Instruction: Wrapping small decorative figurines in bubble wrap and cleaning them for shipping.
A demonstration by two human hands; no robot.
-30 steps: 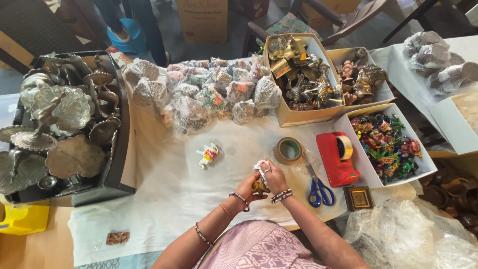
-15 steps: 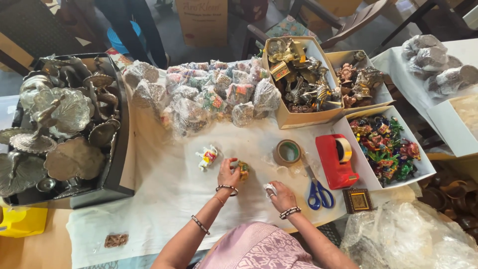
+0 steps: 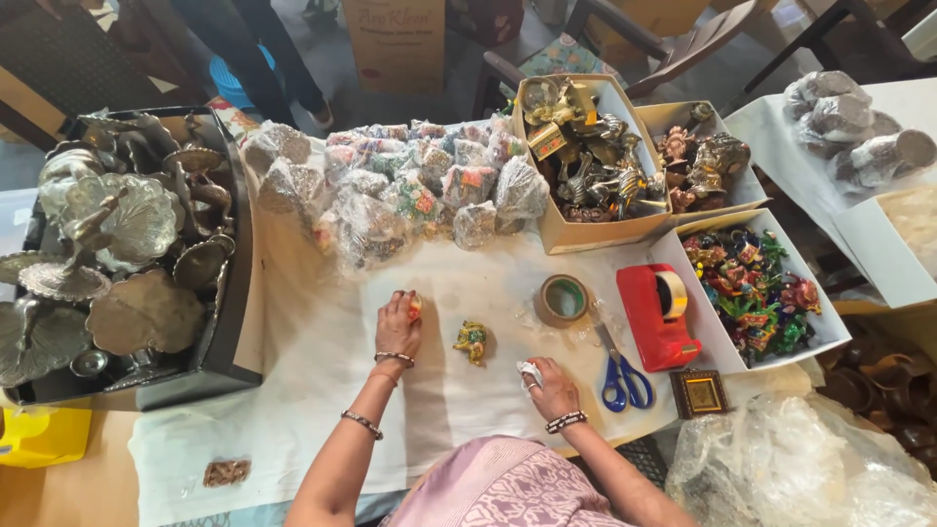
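centrally, left hand (image 3: 398, 324) closes its grip on a small painted figurine (image 3: 415, 306); right hand (image 3: 551, 385) pinches a white scrap (image 3: 529, 374); gold-green figurine (image 3: 472, 342) lies between on the surface (image 3: 322, 390).

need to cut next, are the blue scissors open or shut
Shut, as far as shows: the blue scissors lie flat on the white cloth, blades together in one line, pointing up toward the tape roll.

Bright even daylight, soft shadows, sharp focus, slight wide-angle edge distortion.

You're at a craft packing workshop: boxes of painted figurines (image 3: 756, 288), wrapped bundles (image 3: 410, 190), brass stands (image 3: 117, 263), tape dispenser (image 3: 659, 312).
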